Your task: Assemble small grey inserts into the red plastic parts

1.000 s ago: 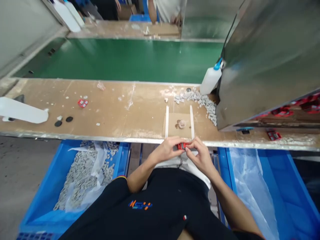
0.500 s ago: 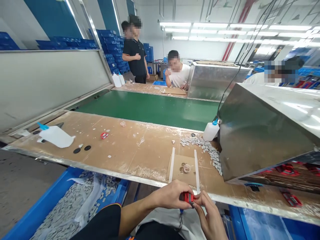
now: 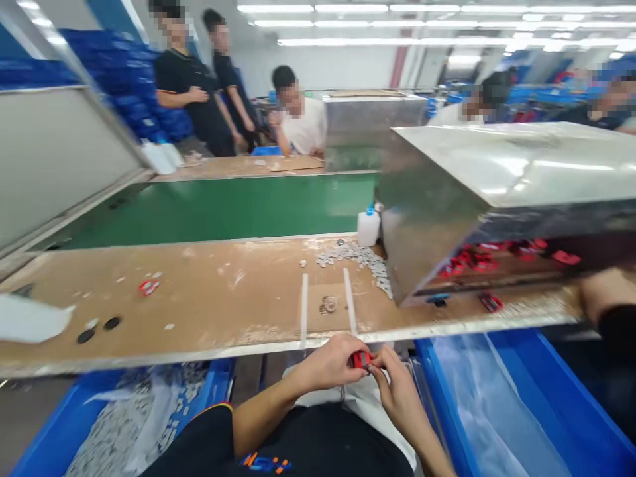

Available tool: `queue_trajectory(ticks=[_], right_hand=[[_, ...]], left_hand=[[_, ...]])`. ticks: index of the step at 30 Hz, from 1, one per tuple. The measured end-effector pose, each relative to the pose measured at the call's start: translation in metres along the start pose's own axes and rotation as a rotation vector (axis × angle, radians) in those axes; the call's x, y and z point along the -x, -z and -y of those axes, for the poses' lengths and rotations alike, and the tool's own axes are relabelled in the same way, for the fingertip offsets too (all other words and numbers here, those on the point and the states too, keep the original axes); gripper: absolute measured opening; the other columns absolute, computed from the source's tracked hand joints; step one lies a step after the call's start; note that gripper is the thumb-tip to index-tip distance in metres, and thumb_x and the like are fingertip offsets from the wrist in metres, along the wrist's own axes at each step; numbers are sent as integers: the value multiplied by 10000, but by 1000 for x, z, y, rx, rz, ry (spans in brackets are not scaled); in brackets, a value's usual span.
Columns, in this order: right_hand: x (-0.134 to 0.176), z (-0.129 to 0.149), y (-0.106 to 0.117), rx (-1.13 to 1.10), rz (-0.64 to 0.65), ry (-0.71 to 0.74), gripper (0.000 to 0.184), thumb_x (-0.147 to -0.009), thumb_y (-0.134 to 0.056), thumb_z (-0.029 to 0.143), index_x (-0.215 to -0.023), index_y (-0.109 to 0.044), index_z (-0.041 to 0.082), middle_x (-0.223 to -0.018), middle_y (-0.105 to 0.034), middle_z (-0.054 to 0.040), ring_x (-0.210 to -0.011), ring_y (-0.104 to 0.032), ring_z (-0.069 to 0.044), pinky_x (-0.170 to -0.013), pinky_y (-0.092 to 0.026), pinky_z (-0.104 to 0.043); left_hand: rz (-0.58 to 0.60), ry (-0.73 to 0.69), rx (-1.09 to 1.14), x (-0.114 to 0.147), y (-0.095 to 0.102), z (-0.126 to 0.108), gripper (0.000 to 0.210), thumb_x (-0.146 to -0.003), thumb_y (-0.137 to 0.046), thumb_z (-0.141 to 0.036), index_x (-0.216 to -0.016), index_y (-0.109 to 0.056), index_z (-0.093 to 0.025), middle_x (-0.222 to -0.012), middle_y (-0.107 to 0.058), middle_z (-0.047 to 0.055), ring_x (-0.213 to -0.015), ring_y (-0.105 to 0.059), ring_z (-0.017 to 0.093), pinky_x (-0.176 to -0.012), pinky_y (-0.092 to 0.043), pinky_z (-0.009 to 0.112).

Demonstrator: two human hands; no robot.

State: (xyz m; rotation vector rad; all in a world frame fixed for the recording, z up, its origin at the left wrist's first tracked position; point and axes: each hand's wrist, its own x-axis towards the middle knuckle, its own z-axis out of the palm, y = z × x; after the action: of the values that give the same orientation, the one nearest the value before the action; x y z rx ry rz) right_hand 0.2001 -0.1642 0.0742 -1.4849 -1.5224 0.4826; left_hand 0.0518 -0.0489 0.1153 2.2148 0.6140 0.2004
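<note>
In front of my body, my left hand (image 3: 338, 361) is closed around a small red and dark plastic part (image 3: 361, 359). The thumb and fingers of my right hand (image 3: 395, 381) are pinched together at the part's right side, where a bit of grey shows. Whether those fingertips hold a separate piece or the part's own edge, I cannot tell. Just beyond my hands, a cardboard sheet (image 3: 318, 318) lies between two white strips and carries a small clear round dish (image 3: 329, 304). Small flat grey pieces (image 3: 365, 255) are heaped behind it.
A white bottle (image 3: 368, 227) stands beside a metal housing (image 3: 432, 199) with red parts (image 3: 477, 258) under it. A green belt (image 3: 238, 209) runs behind the bench. Blue bins (image 3: 556, 397) flank me. A co-worker's arm (image 3: 606, 298) reaches in at right; other people are across the belt.
The view has swung to the right, bringing more of the housing, the right bin and a co-worker's arm into sight. Both my hands stay together at the red part.
</note>
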Motion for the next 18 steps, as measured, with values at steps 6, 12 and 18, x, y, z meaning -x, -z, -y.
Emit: queue_trajectory(ticks=[6,12,18], right_hand=[[16,-39,68,35,-135,-202,229,-982,-488,302,-812,-605,202,-776,-657,-34,-711,-629,-178,-657,-494,-285],[-42,-123,227,543,-606,-751,287,-853,-610,130,-594,-499,189,-769,-653,-142,-779,-650,-262,-708,-438,-364],[-92,-167,288,486,-695,-792,290,-858,-576,54,-582,-517,119,-1002,-667,-276,-1044,-680,-280,-775,-387,-397]], left_hand=[[175,128,137,-30,-20,-10,661,-782,-750,-347,-1398,-573,-185,-1177,-732,100,-894,-672,216,-865,-535,329],[183,243,145,-27,-11,-1,507,-847,-663,-387,-1321,-649,-207,-1204,-737,100,-1023,-678,246,-964,-532,375],[145,317,140,-23,-4,-2,488,-890,-617,-473,-1292,-654,-198,-1230,-734,116,-1073,-693,263,-969,-551,385]])
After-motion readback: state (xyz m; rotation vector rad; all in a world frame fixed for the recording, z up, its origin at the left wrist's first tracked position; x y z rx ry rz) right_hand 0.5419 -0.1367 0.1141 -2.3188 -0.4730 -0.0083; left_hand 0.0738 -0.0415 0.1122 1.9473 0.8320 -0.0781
